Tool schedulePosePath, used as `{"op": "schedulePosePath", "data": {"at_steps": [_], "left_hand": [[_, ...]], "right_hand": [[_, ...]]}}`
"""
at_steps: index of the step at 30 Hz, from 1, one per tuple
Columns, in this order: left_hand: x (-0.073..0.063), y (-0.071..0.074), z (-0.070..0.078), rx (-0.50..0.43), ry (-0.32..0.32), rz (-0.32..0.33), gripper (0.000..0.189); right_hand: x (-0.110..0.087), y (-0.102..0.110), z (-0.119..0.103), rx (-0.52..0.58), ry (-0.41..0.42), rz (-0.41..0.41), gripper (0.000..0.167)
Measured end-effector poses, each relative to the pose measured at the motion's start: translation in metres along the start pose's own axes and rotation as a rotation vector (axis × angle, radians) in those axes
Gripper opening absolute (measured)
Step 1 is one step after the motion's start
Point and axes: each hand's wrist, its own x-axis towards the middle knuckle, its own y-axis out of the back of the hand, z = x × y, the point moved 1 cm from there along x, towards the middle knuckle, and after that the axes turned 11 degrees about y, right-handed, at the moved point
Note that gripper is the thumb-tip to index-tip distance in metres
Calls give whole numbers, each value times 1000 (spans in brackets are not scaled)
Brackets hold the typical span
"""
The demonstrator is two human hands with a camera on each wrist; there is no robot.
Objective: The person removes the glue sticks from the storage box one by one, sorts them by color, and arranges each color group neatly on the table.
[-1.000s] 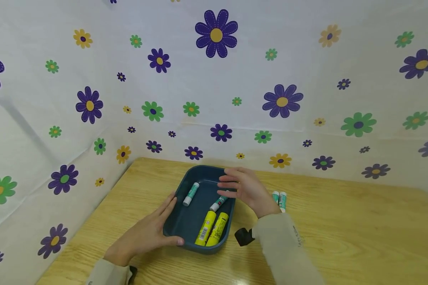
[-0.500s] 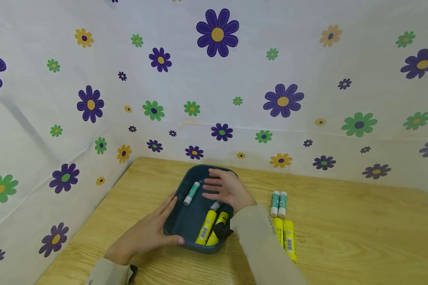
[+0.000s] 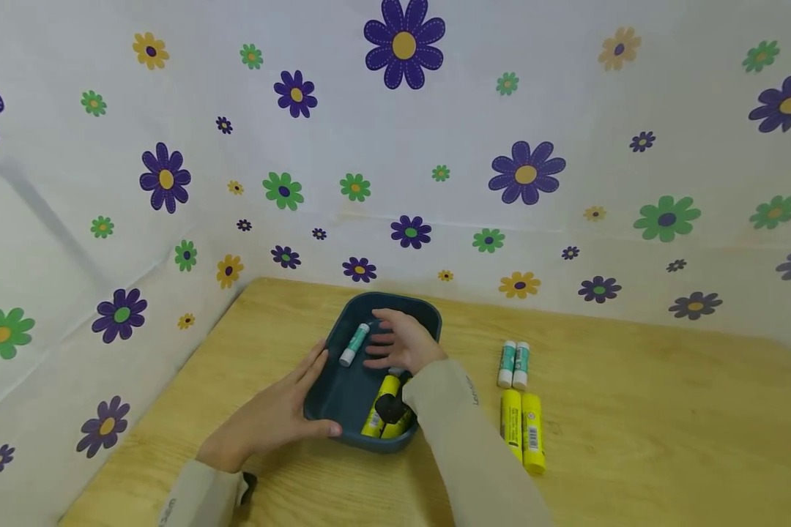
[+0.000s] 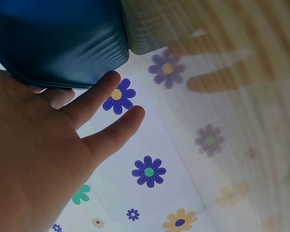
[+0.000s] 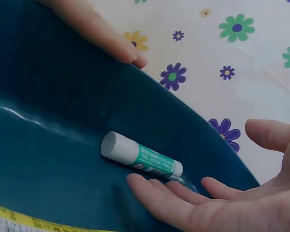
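A dark blue plastic bin (image 3: 402, 298) stands on the wooden table. My left hand (image 3: 273, 413) rests against its left wall with the thumb at the near rim; the left wrist view shows the fingers straight along the outside. Over the bin, my right hand (image 3: 405, 342) has its fingers spread and holds nothing. In the right wrist view its fingertips are beside a small white-and-green glue stick (image 5: 145, 155) lying in the bin. Two larger yellow glue sticks (image 3: 389, 385) lie at the near end, partly behind the right wrist. Another small stick there is mostly hidden.
To the right of the bin, two small white-and-green glue sticks (image 3: 521, 365) lie side by side, with two yellow glue sticks (image 3: 532, 433) nearer me. A flower-print cloth (image 3: 461, 110) hangs behind and to the left of the table (image 3: 626, 410).
My right hand has moved left from the bin's right rim to over its middle, uncovering the sticks on the table. My left hand stays on the bin. The head view has tilted slightly down.
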Motion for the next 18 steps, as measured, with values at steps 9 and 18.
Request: {"op": "schedulePosePath", "data": {"at_steps": [9, 18], "left_hand": [[4, 2, 0, -1, -17, -4, 112], [3, 0, -1, -22, -25, 3, 111]], "right_hand": [[6, -4, 4, 59, -18, 3, 68], [10, -11, 9, 26, -59, 10, 68]]}}
